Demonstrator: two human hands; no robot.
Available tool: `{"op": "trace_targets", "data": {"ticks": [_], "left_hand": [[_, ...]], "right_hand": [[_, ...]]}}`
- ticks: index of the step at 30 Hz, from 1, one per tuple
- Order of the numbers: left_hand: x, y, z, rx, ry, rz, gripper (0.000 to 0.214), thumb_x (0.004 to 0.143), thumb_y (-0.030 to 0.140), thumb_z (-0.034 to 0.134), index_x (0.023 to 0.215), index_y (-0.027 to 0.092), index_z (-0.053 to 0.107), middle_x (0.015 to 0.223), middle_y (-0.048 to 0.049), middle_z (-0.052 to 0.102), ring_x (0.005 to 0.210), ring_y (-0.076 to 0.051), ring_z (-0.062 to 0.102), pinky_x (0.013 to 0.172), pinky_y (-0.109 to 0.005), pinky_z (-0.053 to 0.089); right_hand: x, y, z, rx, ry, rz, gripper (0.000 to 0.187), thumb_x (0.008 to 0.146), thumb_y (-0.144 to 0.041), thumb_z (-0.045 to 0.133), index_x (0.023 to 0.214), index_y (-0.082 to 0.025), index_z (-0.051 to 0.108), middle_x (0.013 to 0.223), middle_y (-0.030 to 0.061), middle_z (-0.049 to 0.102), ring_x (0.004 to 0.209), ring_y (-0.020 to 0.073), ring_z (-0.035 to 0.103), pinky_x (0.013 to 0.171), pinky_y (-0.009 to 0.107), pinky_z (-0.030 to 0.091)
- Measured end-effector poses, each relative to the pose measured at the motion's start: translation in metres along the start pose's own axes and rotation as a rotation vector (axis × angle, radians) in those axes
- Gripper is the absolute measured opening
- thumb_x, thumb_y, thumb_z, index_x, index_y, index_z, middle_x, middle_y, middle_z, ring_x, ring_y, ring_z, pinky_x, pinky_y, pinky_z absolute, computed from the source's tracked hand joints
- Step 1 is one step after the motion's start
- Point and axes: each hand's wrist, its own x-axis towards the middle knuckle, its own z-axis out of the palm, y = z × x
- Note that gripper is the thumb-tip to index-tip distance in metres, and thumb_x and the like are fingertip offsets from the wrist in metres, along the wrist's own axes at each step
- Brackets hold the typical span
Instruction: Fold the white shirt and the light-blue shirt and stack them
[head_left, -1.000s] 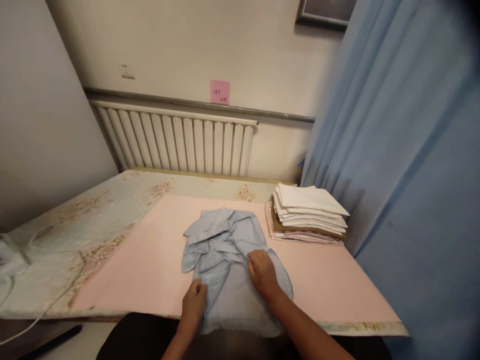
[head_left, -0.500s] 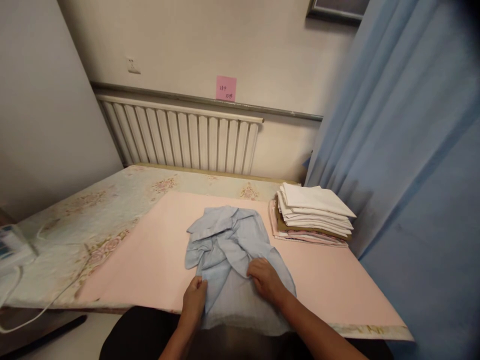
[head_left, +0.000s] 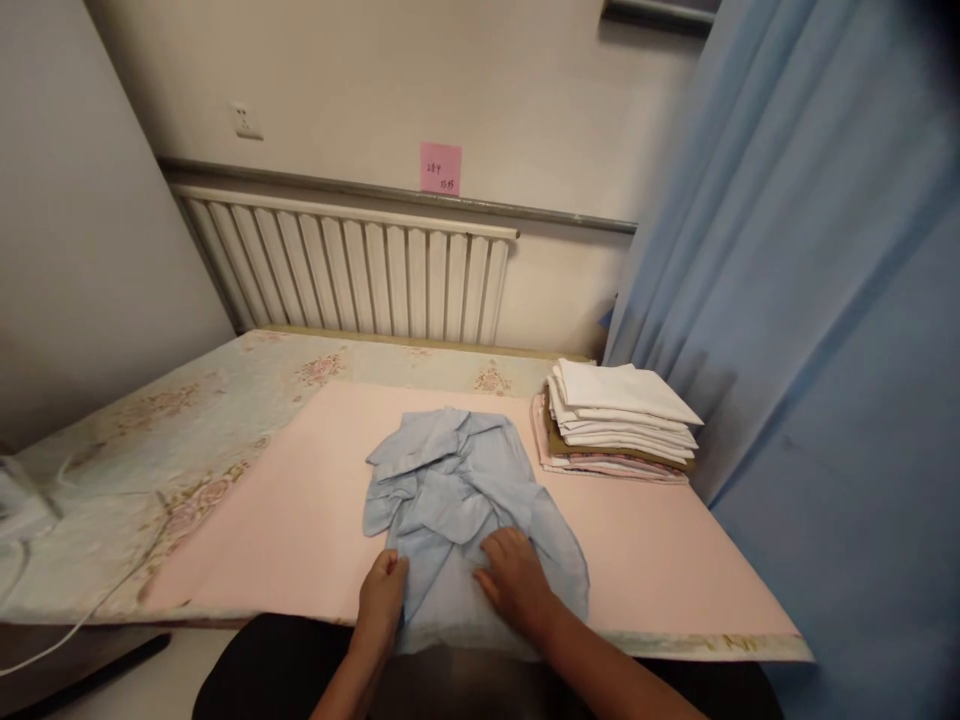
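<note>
A light blue cloth [head_left: 465, 500], thin and crumpled, lies on the pink sheet [head_left: 300, 520] in front of me. Its far part is bunched in folds; the near part is flatter and reaches the table's front edge. At the cloth's left edge, my left hand [head_left: 382, 590] is closed in a pinch on it. My right hand [head_left: 517, 580] rests on the near middle of the cloth, thumb apart from the bent fingers, with no fold seen gripped between them.
A stack of folded cloths [head_left: 622, 420], white on top, sits at the right of the sheet. A flowered tablecloth [head_left: 187, 410] covers the table beneath. A white device [head_left: 26, 500] with a cable stands at far left. A blue curtain [head_left: 780, 330] hangs at right, a radiator [head_left: 375, 270] behind.
My right hand has let go of a fold, opened its thumb and shifted slightly left and nearer. The fold has dropped onto the bunched cloth. My left hand keeps its pinch.
</note>
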Motion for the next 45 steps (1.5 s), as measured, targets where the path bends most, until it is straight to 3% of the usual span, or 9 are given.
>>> {"op": "trace_targets", "data": {"ticks": [3, 7, 12, 16, 20, 26, 31, 36, 45], "left_hand": [[0.0, 0.0, 0.0, 0.005, -0.003, 0.005, 0.023, 0.071, 0.045, 0.043, 0.064, 0.023, 0.04, 0.06, 0.006, 0.036, 0.059, -0.013, 0.038, 0.056, -0.024, 0.031], [0.001, -0.001, -0.001, 0.01, -0.01, 0.008, 0.024, 0.071, 0.045, 0.043, 0.064, 0.023, 0.041, 0.059, 0.006, 0.037, 0.059, -0.013, 0.038, 0.056, -0.024, 0.031], [0.001, -0.002, -0.001, 0.0, -0.013, 0.0, 0.024, 0.071, 0.046, 0.043, 0.064, 0.023, 0.041, 0.058, 0.0061, 0.037, 0.058, -0.013, 0.038, 0.055, -0.024, 0.031], [0.002, -0.003, -0.001, -0.003, -0.009, -0.008, 0.025, 0.07, 0.047, 0.044, 0.063, 0.023, 0.04, 0.057, 0.0064, 0.035, 0.058, -0.013, 0.037, 0.056, -0.024, 0.03], [0.004, -0.005, 0.0, -0.003, -0.012, -0.012, 0.025, 0.069, 0.047, 0.043, 0.063, 0.023, 0.041, 0.057, 0.0066, 0.034, 0.057, -0.013, 0.036, 0.056, -0.025, 0.03], [0.004, -0.006, 0.0, -0.003, -0.016, -0.002, 0.025, 0.069, 0.046, 0.044, 0.062, 0.023, 0.038, 0.057, 0.0067, 0.032, 0.057, -0.012, 0.035, 0.056, -0.025, 0.029], [0.004, -0.007, 0.0, -0.007, -0.021, -0.003, 0.026, 0.07, 0.047, 0.043, 0.062, 0.023, 0.036, 0.058, 0.0069, 0.03, 0.057, -0.012, 0.034, 0.055, -0.025, 0.028], [0.003, -0.005, 0.0, -0.014, -0.024, -0.011, 0.025, 0.069, 0.047, 0.044, 0.063, 0.023, 0.039, 0.057, 0.0068, 0.033, 0.057, -0.013, 0.035, 0.055, -0.025, 0.028], [0.002, -0.003, -0.001, -0.056, -0.019, -0.011, 0.026, 0.068, 0.046, 0.047, 0.062, 0.023, 0.038, 0.056, 0.0074, 0.033, 0.056, -0.012, 0.034, 0.055, -0.024, 0.028]], "right_hand": [[0.008, -0.006, 0.018, -0.074, -0.05, 0.04, 0.018, 0.079, -0.028, 0.065, 0.092, -0.02, 0.056, 0.094, 0.0062, 0.056, 0.09, 0.0229, 0.047, 0.08, 0.036, 0.036], [0.013, 0.008, 0.028, -0.181, -0.088, -0.013, 0.008, 0.082, -0.014, 0.057, 0.079, -0.021, 0.058, 0.08, 0.0039, 0.056, 0.079, 0.0197, 0.047, 0.072, 0.033, 0.033], [-0.003, 0.035, -0.004, -0.133, -0.076, -0.08, 0.014, 0.077, -0.008, 0.053, 0.072, -0.02, 0.058, 0.077, 0.0029, 0.053, 0.078, 0.0181, 0.044, 0.072, 0.031, 0.03], [-0.021, 0.068, -0.035, -0.108, -0.068, 0.024, 0.02, 0.073, -0.002, 0.048, 0.072, -0.019, 0.059, 0.08, 0.0041, 0.054, 0.082, 0.0183, 0.045, 0.074, 0.03, 0.032], [-0.029, 0.088, -0.046, -0.089, -0.015, 0.132, 0.026, 0.075, 0.0, 0.043, 0.078, -0.018, 0.061, 0.089, 0.0064, 0.058, 0.087, 0.0195, 0.047, 0.078, 0.031, 0.035], [-0.029, 0.044, -0.038, 0.077, 0.175, -0.008, 0.028, 0.076, -0.002, 0.041, 0.09, -0.019, 0.059, 0.094, 0.0079, 0.058, 0.091, 0.0211, 0.048, 0.083, 0.036, 0.039], [-0.035, 0.002, -0.026, 0.106, 0.069, -0.151, 0.017, 0.087, -0.012, 0.042, 0.084, -0.02, 0.056, 0.092, 0.006, 0.057, 0.085, 0.0189, 0.047, 0.078, 0.034, 0.038], [-0.039, -0.004, -0.008, 0.027, -0.141, -0.23, 0.009, 0.089, -0.017, 0.048, 0.085, -0.021, 0.055, 0.085, 0.0025, 0.056, 0.082, 0.0177, 0.045, 0.076, 0.031, 0.037], [-0.023, 0.0, 0.027, -0.128, -0.106, -0.109, 0.009, 0.078, -0.009, 0.057, 0.076, -0.018, 0.056, 0.08, 0.0052, 0.056, 0.078, 0.0198, 0.044, 0.072, 0.033, 0.036]]}}
